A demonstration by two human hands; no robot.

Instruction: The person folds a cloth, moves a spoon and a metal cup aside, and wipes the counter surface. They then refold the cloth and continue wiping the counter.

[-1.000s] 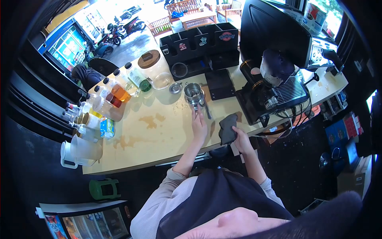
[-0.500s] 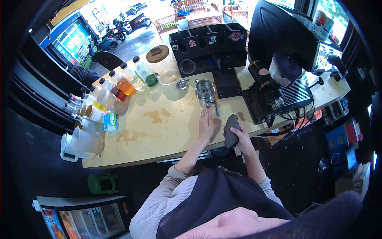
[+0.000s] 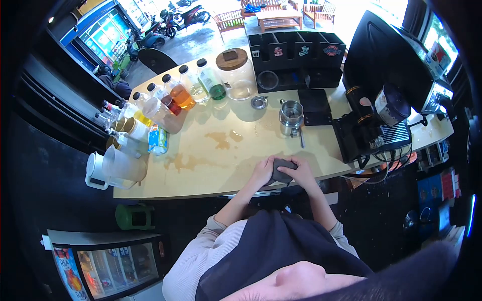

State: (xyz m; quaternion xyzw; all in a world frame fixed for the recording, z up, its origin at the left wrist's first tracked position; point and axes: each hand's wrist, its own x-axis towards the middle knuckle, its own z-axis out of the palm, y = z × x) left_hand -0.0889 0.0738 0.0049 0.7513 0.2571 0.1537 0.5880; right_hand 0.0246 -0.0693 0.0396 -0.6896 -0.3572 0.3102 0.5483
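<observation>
Light wooden countertop (image 3: pixel 211 173) is spanning the view, and at its near edge the left hand (image 3: pixel 263 172) and right hand (image 3: pixel 303 173) are both closing their fingers on one dark grey cloth (image 3: pixel 284 169). The cloth is lying between the two palms, touching both, its bunched folds showing no clear long axis and its partly covered ends leaving direction uncertain. Beyond the hands, stacked metal vessels (image 3: pixel 290 120) are standing upright, apart from the cloth, with a slim utensil (image 3: pixel 302 138) lying just beside them.
</observation>
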